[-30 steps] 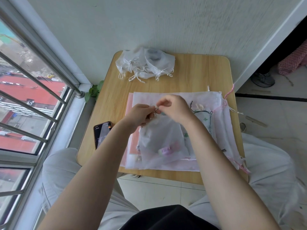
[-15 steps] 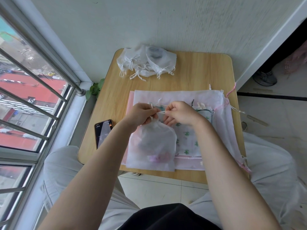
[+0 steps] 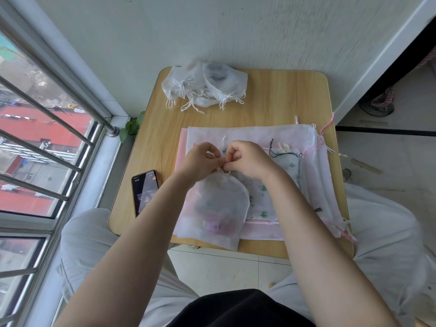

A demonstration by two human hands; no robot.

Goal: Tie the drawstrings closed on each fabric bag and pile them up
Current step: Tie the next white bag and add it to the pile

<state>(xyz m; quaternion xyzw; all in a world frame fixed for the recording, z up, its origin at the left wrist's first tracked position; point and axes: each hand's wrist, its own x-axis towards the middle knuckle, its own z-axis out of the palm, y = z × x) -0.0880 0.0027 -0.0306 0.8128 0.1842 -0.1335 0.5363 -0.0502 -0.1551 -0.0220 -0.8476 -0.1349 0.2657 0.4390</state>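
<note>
Left hand [image 3: 200, 161] and right hand [image 3: 246, 161] are brought fingertip to fingertip over the neck of the small white bag [image 3: 220, 206], each pinching a bit of its drawstring [image 3: 223, 140] (the cord itself is mostly hidden by the fingers). Compared with a second ago, the bag mouth is now gathered into a tight pucker where it was wider and flatter, and the hands are drawn closer together; the bag body is pulled a little toward the near edge of the surface [image 3: 283, 97]. This is judged as the cinch being done and the knot being formed, not yet finished. The bag is lying on the flat stack of untied bags [image 3: 259, 135], near the person. The pile of tied bags [image 3: 205, 87] is left at the far edge, well apart and unchanged. A phone [image 3: 145, 192] is seen just left of the stack. Several bags are judged still to be tied.
</note>
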